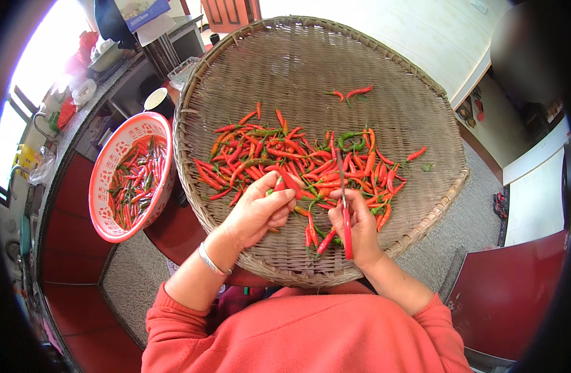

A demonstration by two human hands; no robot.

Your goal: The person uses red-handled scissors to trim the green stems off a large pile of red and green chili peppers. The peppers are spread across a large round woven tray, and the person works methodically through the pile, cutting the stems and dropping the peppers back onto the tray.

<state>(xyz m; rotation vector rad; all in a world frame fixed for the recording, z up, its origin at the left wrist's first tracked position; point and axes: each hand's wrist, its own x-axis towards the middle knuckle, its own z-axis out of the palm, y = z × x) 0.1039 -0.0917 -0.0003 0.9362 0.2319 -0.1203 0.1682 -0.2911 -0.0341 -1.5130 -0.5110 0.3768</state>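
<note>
Red chili peppers (285, 178) are gripped between the thumb and fingers of my left hand (262, 205), above the near part of a woven bamboo tray (295, 88). My right hand (360, 228) holds scissors with red handles (347, 233), the blades pointing away from me and looking nearly closed. Beneath and beyond both hands spreads a pile of mostly red chilies (285, 154), with some green ones among them. A few chilies (360, 91) lie apart near the tray's far right. Several more rest between my wrists, close to the near rim.
Left of the tray, a red-and-white patterned basin (99, 200) holds many chilies in what looks like liquid. A dark container with a pale top (156, 99) stands behind it. A stone kitchen counter (80, 119) curves along the left. A dark red panel (509, 289) is at the right.
</note>
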